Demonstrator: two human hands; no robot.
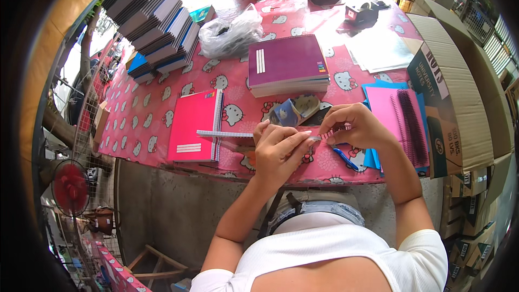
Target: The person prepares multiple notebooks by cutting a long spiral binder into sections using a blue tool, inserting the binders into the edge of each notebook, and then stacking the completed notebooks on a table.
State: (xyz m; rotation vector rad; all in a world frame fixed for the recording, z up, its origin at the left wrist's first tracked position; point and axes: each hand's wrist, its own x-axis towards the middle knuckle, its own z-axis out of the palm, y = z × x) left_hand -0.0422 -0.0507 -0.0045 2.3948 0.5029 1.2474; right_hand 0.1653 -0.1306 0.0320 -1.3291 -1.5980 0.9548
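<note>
My left hand [278, 148] is closed round a thin notebook held nearly edge-on, its lined white pages [227, 134] sticking out to the left. Beside it, the fingers of my right hand [354, 124] pinch a thin reddish binding coil [328, 135] at the notebook's right end. Part of the coil is hidden behind my fingers. Just right of my hands lies a blue pen [345, 159]. Behind them rests a blue and tan pouch-like item [294, 110]. A pink spiral notebook pile [194, 124] sits to the left.
Purple notebooks [286, 62] are piled beyond my hands. Dark binding coils [411, 127] lie on pink and blue covers [383, 108] at right, beside an open cardboard box [459, 92]. Tall notebook stacks [157, 21] and a clear plastic bag [230, 32] stand far left.
</note>
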